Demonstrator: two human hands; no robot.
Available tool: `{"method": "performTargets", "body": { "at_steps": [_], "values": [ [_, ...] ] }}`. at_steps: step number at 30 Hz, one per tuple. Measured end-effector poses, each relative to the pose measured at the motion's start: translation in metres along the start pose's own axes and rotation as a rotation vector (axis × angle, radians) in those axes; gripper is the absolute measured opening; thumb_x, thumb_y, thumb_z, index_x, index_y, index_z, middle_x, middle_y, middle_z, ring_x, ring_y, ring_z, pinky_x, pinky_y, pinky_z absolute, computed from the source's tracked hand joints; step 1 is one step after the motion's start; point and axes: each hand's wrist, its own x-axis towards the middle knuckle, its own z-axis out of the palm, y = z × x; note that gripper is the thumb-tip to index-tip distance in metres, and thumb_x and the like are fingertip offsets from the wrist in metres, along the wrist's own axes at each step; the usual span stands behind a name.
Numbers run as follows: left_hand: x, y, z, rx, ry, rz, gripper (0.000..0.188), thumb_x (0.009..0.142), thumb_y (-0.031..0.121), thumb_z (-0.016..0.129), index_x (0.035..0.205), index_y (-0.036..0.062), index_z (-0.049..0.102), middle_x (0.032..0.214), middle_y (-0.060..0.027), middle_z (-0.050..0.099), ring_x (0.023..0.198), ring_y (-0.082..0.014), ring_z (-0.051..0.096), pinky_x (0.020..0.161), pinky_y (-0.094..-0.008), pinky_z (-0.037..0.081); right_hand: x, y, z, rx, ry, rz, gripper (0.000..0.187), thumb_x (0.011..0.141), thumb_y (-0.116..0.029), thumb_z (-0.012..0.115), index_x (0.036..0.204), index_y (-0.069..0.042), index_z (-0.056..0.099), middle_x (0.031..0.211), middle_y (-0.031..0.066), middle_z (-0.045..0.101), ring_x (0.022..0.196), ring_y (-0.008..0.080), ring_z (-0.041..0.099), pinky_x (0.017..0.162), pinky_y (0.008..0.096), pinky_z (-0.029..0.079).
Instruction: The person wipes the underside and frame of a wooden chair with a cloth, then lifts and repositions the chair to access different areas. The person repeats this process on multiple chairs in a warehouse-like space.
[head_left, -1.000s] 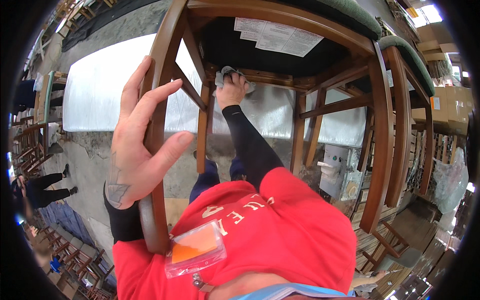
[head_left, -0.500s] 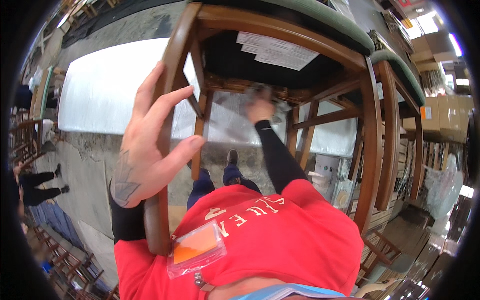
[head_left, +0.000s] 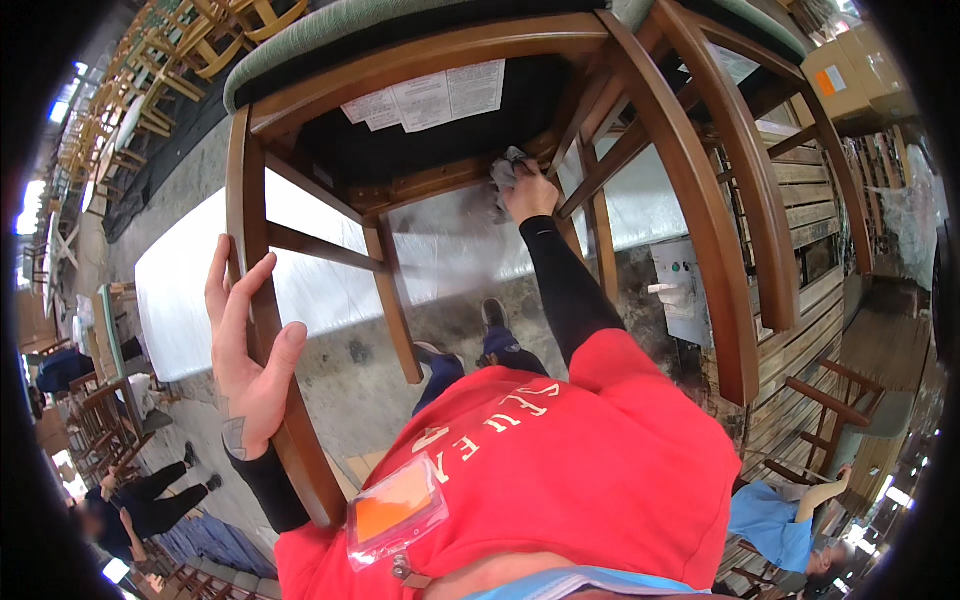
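A brown wooden chair (head_left: 430, 62) with a green padded seat is tipped so its dark underside and white paper labels (head_left: 450, 98) face me. My left hand (head_left: 250, 365) rests against the near left chair leg (head_left: 300, 450), fingers and thumb stretched apart. My right hand (head_left: 530, 197) reaches between the legs, closed on a crumpled grey rag (head_left: 503, 178). That rag touches the wooden rail under the seat, near its right corner.
Close on the right stands another wooden chair (head_left: 735, 160). Behind lies a long surface wrapped in clear plastic (head_left: 200, 290). A grey control box (head_left: 682, 290), slatted wood (head_left: 800, 350) and cardboard boxes (head_left: 850, 75) are at right. Other people (head_left: 775, 525) work at the lower edges.
The chair now appears further left in view, with more of the neighbouring chair showing. My right hand with the rag has moved against the rail's right end. My left hand stays at the leg.
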Motion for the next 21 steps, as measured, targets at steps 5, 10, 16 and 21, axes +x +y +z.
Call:
{"method": "performTargets", "body": {
  "at_steps": [5,10,16,21],
  "values": [
    [-0.002,0.000,0.001,0.009,-0.003,-0.019,0.057,0.086,0.038,0.065,0.135,0.0089,0.060,0.162,-0.0154,0.029,0.149,-0.0345,0.031,0.117,-0.0468,0.032,0.024,-0.009,-0.025,0.102,0.359,0.002,0.044,0.066,-0.018,0.078,0.110,-0.012,0.071,0.120,0.0102,0.066,0.093,0.0368,0.067,0.078,0.0475,0.055],
    [-0.001,0.004,-0.002,0.059,-0.021,0.030,0.055,0.087,0.036,0.064,0.135,0.0092,0.060,0.162,-0.0161,0.028,0.149,-0.0353,0.031,0.118,-0.0483,0.030,0.007,0.008,0.000,-0.047,0.134,-0.062,0.049,0.078,-0.017,0.070,0.126,-0.014,0.063,0.135,0.0038,0.060,0.092,0.0330,0.070,0.078,0.0458,0.057],
    [0.000,0.002,0.000,0.103,-0.023,0.018,0.058,0.087,0.039,0.064,0.137,0.0099,0.059,0.162,-0.0165,0.029,0.149,-0.0361,0.030,0.118,-0.0501,0.028,0.028,0.009,-0.029,0.023,-0.022,0.025,0.050,0.075,-0.016,0.072,0.124,-0.013,0.064,0.130,0.0042,0.063,0.096,0.0332,0.069,0.080,0.0451,0.057],
    [-0.001,0.003,-0.001,0.101,-0.025,0.022,0.060,0.086,0.043,0.065,0.136,0.0090,0.060,0.162,-0.0165,0.030,0.149,-0.0362,0.029,0.118,-0.0508,0.027,0.014,0.020,-0.009,0.073,0.020,0.070,0.042,0.078,-0.018,0.070,0.119,-0.008,0.066,0.118,0.0131,0.066,0.093,0.0357,0.068,0.081,0.0467,0.055]
  ]
}}
